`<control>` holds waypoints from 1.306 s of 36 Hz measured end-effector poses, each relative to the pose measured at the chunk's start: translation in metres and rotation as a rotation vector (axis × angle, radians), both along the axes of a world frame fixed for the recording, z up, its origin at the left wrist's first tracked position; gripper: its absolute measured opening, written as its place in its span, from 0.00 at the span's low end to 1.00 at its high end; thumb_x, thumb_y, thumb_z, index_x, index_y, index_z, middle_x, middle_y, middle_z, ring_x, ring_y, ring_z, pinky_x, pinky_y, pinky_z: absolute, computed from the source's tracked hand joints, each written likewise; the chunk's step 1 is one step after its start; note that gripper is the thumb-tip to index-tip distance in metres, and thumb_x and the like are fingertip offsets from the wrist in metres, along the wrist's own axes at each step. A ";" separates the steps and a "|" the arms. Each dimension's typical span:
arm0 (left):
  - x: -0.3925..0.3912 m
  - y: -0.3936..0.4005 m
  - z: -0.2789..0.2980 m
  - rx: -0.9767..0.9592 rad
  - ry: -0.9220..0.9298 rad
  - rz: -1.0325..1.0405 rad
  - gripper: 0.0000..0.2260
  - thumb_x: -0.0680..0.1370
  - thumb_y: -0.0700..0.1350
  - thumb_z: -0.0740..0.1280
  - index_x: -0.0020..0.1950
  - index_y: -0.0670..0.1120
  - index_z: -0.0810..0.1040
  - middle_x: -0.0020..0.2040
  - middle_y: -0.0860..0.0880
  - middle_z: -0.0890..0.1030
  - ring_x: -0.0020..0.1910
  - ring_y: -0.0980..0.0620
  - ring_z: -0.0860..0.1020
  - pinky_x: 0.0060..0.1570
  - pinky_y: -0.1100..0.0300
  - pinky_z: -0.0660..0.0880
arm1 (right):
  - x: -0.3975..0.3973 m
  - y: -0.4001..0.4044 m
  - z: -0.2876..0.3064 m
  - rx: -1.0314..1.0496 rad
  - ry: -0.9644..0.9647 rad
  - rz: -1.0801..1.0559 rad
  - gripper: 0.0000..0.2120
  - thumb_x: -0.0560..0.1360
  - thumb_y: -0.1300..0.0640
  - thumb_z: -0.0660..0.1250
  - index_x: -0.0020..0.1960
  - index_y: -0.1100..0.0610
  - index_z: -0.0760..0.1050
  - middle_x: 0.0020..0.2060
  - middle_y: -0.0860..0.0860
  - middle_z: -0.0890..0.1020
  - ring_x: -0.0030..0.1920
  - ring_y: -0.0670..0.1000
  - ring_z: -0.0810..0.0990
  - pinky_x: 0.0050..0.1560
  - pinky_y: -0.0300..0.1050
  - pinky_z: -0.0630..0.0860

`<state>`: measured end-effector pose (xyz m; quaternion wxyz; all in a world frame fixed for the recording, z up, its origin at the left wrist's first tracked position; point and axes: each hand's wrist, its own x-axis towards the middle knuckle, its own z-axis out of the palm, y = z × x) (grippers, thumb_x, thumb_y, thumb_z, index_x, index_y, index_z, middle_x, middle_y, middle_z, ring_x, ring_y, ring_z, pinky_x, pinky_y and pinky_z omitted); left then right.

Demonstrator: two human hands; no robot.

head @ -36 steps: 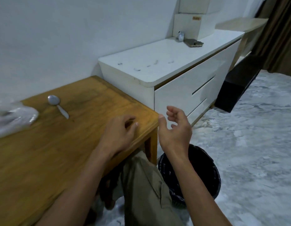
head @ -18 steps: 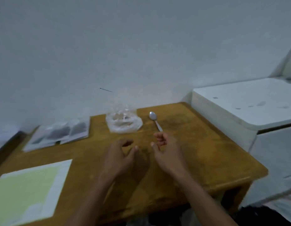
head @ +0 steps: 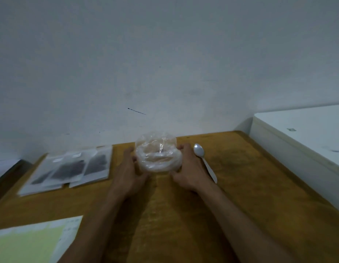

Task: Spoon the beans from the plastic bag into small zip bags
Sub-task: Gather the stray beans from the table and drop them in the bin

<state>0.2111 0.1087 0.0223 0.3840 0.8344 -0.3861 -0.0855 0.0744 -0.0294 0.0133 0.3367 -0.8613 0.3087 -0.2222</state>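
A clear plastic bag with pale beans in it sits near the back of the wooden table. My left hand cups its left side and my right hand cups its right side, fingers curled round the plastic. A metal spoon lies on the table just right of my right hand, bowl toward the wall. Several small zip bags with dark contents lie flat to the left of the plastic bag.
A white cabinet stands against the table's right edge. A sheet of yellow-green and white paper lies at the table's front left corner. The white wall rises right behind the table.
My view swung left from the cabinet and floor to the table. Both hands moved forward from the near table and took hold of the plastic bag.
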 end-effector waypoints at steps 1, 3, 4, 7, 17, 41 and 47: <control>0.000 0.000 0.000 -0.029 0.018 -0.002 0.40 0.72 0.43 0.78 0.77 0.47 0.59 0.69 0.46 0.75 0.60 0.53 0.74 0.56 0.58 0.71 | 0.001 -0.002 -0.001 0.002 -0.021 -0.011 0.33 0.71 0.56 0.74 0.68 0.46 0.58 0.61 0.51 0.76 0.55 0.52 0.79 0.49 0.45 0.79; 0.002 -0.001 -0.002 -0.064 0.063 0.014 0.37 0.72 0.45 0.77 0.76 0.48 0.62 0.68 0.46 0.76 0.57 0.54 0.74 0.52 0.58 0.74 | 0.001 -0.004 0.001 0.005 -0.060 -0.032 0.31 0.71 0.53 0.73 0.67 0.46 0.60 0.59 0.50 0.76 0.53 0.51 0.79 0.49 0.45 0.79; 0.003 -0.001 -0.002 -0.078 0.090 0.030 0.35 0.73 0.47 0.76 0.76 0.49 0.64 0.67 0.45 0.76 0.56 0.53 0.75 0.51 0.57 0.76 | 0.001 -0.005 0.003 0.013 -0.083 -0.040 0.30 0.72 0.52 0.73 0.67 0.47 0.62 0.57 0.49 0.76 0.52 0.50 0.79 0.47 0.42 0.77; -0.002 -0.002 0.002 -0.127 0.129 0.078 0.30 0.75 0.55 0.72 0.74 0.49 0.67 0.62 0.46 0.79 0.52 0.51 0.77 0.44 0.59 0.77 | -0.004 -0.004 0.010 0.054 -0.138 -0.066 0.25 0.73 0.45 0.72 0.65 0.48 0.67 0.56 0.49 0.76 0.52 0.50 0.78 0.45 0.41 0.73; -0.058 0.001 0.028 -0.229 0.094 0.014 0.21 0.79 0.50 0.69 0.72 0.51 0.72 0.53 0.51 0.80 0.46 0.57 0.79 0.37 0.64 0.74 | -0.084 0.019 0.038 0.085 -0.186 -0.169 0.21 0.75 0.47 0.71 0.65 0.46 0.70 0.58 0.46 0.77 0.53 0.47 0.78 0.45 0.40 0.77; -0.467 -0.079 -0.041 0.108 0.032 -0.882 0.21 0.75 0.54 0.68 0.67 0.50 0.75 0.59 0.48 0.78 0.55 0.47 0.80 0.59 0.48 0.78 | -0.507 0.099 -0.030 -0.019 -0.275 -1.233 0.16 0.75 0.53 0.71 0.62 0.48 0.79 0.56 0.48 0.77 0.60 0.49 0.76 0.64 0.43 0.70; -0.504 -0.084 -0.114 0.321 -0.022 -0.921 0.16 0.76 0.50 0.68 0.61 0.46 0.76 0.57 0.46 0.80 0.55 0.46 0.78 0.55 0.56 0.74 | -0.533 0.101 -0.105 0.184 -0.237 -1.282 0.17 0.76 0.58 0.70 0.64 0.51 0.76 0.55 0.49 0.73 0.52 0.44 0.70 0.54 0.32 0.63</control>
